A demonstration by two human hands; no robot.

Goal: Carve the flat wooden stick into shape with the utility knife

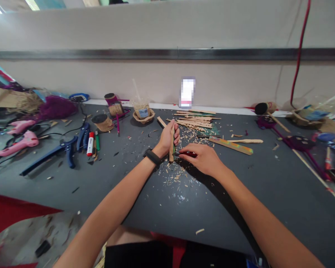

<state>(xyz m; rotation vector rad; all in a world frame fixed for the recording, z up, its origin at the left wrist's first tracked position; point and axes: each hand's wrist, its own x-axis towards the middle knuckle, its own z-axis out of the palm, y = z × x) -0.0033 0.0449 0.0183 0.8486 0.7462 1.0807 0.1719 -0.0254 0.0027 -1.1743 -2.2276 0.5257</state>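
My left hand (pixel 166 137), with a dark band on its wrist, is wrapped round a flat bamboo strip (pixel 171 150) held on a slant above the table. My right hand (pixel 208 159) grips a small craft knife (pixel 189 153) with a dark red handle. Its tip meets the right side of the strip near the lower end, though I cannot tell how deep it bites. Pale shavings (pixel 181 169) lie scattered beneath both hands. Just beyond them is a pile of carved sticks (pixel 197 121). A painted flat strip (pixel 231 145) rests beside my right hand.
To the left lie a blue clamp (pixel 51 154), a red-and-white marker (pixel 90 144) and pink glue guns (pixel 24 143) with trailing cords. A plastic cup (pixel 142 109) stands in a holder near the wall. Purple-wrapped pieces (pixel 298 143) lie at right, below a hanging red cable (pixel 299 52).
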